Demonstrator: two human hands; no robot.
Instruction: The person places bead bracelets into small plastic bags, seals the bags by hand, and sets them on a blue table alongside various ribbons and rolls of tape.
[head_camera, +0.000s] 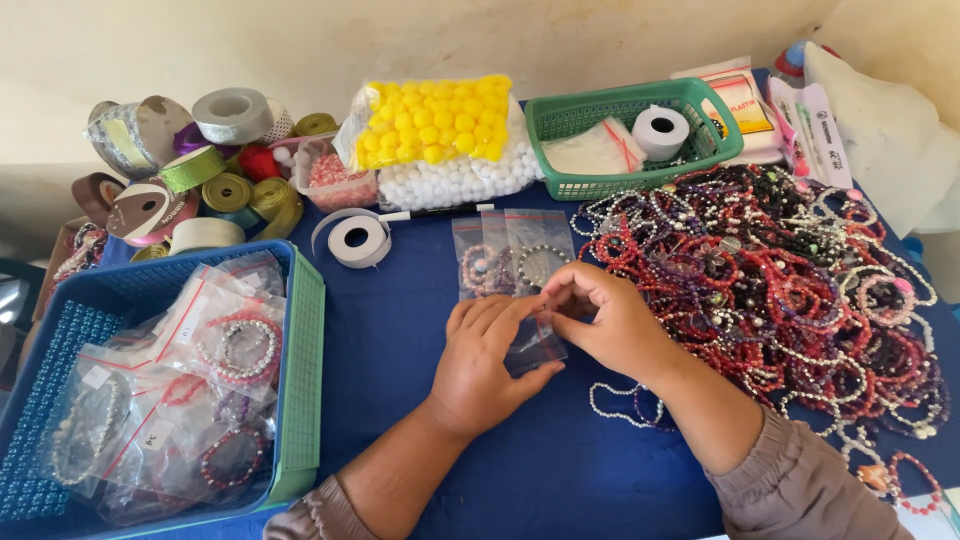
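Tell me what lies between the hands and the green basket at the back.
In the head view, three small clear bags holding bead bracelets lie on the blue cloth between the hands and the green basket.

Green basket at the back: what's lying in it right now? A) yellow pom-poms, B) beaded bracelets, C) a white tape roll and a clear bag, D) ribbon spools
C: the green basket holds a white tape roll beside a clear bag, while the yellow pom-poms sit in their own bag to its left.
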